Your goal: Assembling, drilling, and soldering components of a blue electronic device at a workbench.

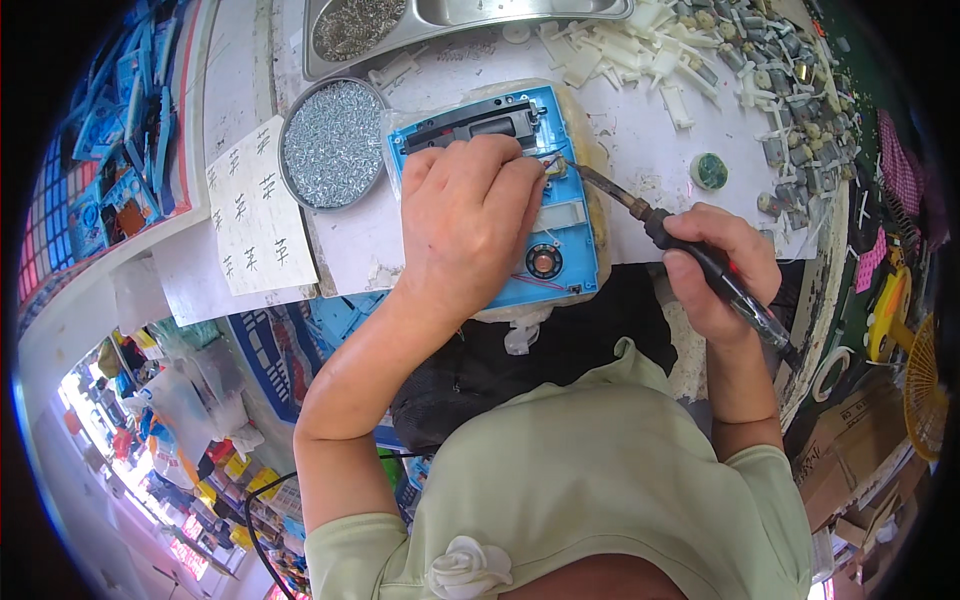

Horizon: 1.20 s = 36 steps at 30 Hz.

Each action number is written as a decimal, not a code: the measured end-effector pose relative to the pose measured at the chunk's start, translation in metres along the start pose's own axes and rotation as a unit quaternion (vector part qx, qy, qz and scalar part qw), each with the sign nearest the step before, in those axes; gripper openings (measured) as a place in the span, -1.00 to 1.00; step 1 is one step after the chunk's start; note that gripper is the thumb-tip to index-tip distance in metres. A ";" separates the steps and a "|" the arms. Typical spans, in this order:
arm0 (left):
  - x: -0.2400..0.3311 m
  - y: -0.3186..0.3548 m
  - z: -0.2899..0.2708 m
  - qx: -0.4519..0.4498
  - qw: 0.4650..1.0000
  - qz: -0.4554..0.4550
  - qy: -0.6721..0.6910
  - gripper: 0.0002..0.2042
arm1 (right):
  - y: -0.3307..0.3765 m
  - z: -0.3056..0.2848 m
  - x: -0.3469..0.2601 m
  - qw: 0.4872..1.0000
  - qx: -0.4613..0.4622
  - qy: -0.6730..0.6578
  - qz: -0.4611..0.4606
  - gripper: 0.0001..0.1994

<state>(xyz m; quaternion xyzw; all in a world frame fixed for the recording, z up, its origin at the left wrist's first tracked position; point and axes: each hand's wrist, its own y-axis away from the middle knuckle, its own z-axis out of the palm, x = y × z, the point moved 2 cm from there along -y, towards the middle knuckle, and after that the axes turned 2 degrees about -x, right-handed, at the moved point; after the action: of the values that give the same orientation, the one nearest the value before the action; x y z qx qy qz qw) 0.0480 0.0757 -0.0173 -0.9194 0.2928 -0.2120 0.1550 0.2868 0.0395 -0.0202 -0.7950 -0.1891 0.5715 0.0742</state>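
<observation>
A blue plastic casing (515, 290) lies open on a pale pad (600, 225) in front of me. Inside it are a black battery-compartment piece (480, 127), a small round speaker (544, 261) and thin wires. My left hand (465, 215) rests over the casing, its fingers curled together beside a small part with wires (553, 166). What those fingertips pinch is hidden. In my right hand (725, 265) is a soldering iron (690, 240), gripped by its black handle. Its bent metal tip reaches the small wired part, near my left fingertips.
Left of the casing stand a round tin of screws (333, 143) and a sheet with handwriting (260, 215). A metal tray (470, 12) sits at the back. White plastic parts (640, 45), several small motors (790, 150) and a small round green-topped container (709, 171) are to the right.
</observation>
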 end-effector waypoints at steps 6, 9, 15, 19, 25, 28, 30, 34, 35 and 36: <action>0.000 0.000 0.001 0.004 1.000 0.002 0.007 -0.77 | 0.000 0.002 -0.001 1.000 -0.015 0.001 -0.008 -0.78; -0.001 0.001 0.001 0.005 1.000 0.001 0.005 -0.77 | 0.000 0.002 -0.001 1.000 -0.020 0.004 -0.005 -0.78; -0.001 0.002 0.001 0.017 1.000 -0.003 0.009 -0.77 | 0.000 0.001 0.001 1.000 0.004 -0.001 -0.009 -0.78; 0.001 0.001 -0.001 0.006 1.000 -0.007 -0.004 -0.78 | -0.001 0.001 0.002 1.000 0.007 -0.003 0.001 -0.78; 0.005 0.002 0.002 -0.020 0.999 -0.017 -0.020 -0.78 | -0.002 0.004 0.003 1.000 0.006 -0.006 -0.005 -0.77; 0.007 0.002 0.004 -0.034 0.999 -0.019 -0.025 -0.78 | -0.001 0.006 0.004 1.000 0.014 -0.023 0.005 -0.78; 0.007 0.002 0.004 -0.040 0.999 -0.021 -0.025 -0.78 | -0.002 0.007 0.005 1.000 0.012 -0.020 -0.001 -0.78; 0.006 0.005 0.006 -0.031 0.999 -0.023 -0.017 -0.77 | -0.005 0.005 0.002 1.000 -0.008 0.003 -0.015 -0.78; 0.006 0.006 0.006 -0.027 0.999 -0.023 -0.016 -0.77 | -0.005 0.005 0.001 1.000 -0.005 0.003 -0.014 -0.78; 0.006 0.006 0.005 -0.023 0.999 -0.022 -0.013 -0.77 | -0.005 0.004 0.001 1.000 -0.002 0.003 -0.013 -0.78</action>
<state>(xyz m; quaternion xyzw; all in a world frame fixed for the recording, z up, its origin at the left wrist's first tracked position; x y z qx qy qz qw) 0.0519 0.0685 -0.0225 -0.9317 0.2752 -0.1962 0.1329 0.2822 0.0437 -0.0204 -0.7941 -0.2007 0.5680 0.0801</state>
